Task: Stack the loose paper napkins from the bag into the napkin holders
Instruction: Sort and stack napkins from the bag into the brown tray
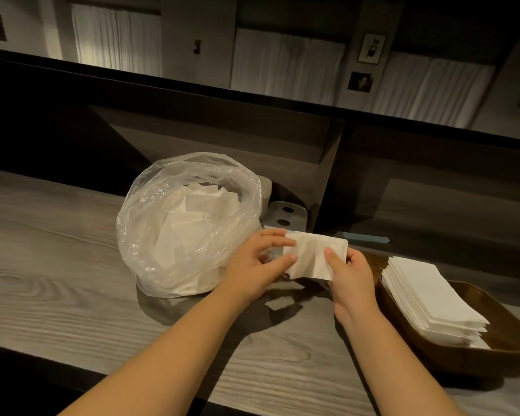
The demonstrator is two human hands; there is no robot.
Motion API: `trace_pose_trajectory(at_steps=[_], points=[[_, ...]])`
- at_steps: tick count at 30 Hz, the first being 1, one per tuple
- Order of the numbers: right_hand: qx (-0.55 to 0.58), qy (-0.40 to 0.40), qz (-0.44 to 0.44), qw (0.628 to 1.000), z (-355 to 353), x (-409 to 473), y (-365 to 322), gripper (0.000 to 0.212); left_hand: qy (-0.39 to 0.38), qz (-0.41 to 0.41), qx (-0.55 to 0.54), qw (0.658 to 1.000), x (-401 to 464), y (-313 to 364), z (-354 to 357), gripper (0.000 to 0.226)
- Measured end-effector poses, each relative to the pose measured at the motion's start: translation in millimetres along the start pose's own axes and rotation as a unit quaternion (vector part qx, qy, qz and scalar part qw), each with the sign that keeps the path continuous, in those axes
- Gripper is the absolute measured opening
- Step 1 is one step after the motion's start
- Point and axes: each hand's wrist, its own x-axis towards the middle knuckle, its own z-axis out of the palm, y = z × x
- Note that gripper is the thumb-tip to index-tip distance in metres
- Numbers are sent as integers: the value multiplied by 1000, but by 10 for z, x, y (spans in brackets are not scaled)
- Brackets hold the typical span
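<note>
Both hands meet near the middle of the view, above a grey wood-grain surface [72, 265], and between them they hold one folded white paper napkin [312, 255] clear of the surface. The left hand [252, 265] pinches the napkin's left end, its fingers curled over the top edge and its thumb against the lower part. The right hand [347, 276] grips the napkin's right end, with the thumb pressed on the front face and the other fingers wrapped behind it. The napkin lies roughly level, long side across, with a soft crease down its middle. At about 9 o'clock from the napkin, touching the left hand's wrist side, sits a clear plastic bag [177, 235], puffed open and resting on the surface, with loose white napkins [198, 205] jumbled inside it. At about 4 o'clock from the napkin, near the right edge of the view, a dark brown wooden napkin holder [505, 340], shaped like a shallow tray, rests on the surface and carries a neat stack of napkins [426, 298] that rises above its rim. At about 12 o'clock from the held napkin, just behind the bag, stands a pale grey plate with two dark holes [285, 216]; what it is I cannot tell. Beyond it a dark divider panel [222, 139] rises from the surface, and farther back hang pale curtains [282, 64] and small framed pictures [371, 48] on a wall.
</note>
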Motion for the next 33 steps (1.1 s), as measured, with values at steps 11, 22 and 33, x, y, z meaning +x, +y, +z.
trace_pose_trajectory(at_steps=[11, 22, 33], points=[[85, -12, 38, 996, 31, 35, -30, 35, -8, -123, 29, 992, 7, 9, 24, 35], [153, -45, 70, 985, 7, -10, -75, 31, 37, -174, -168, 970, 57, 40, -29, 36], [-110, -80, -7, 991, -8, -45, -34, 23, -25, -122, 6, 992, 57, -111, -45, 38]])
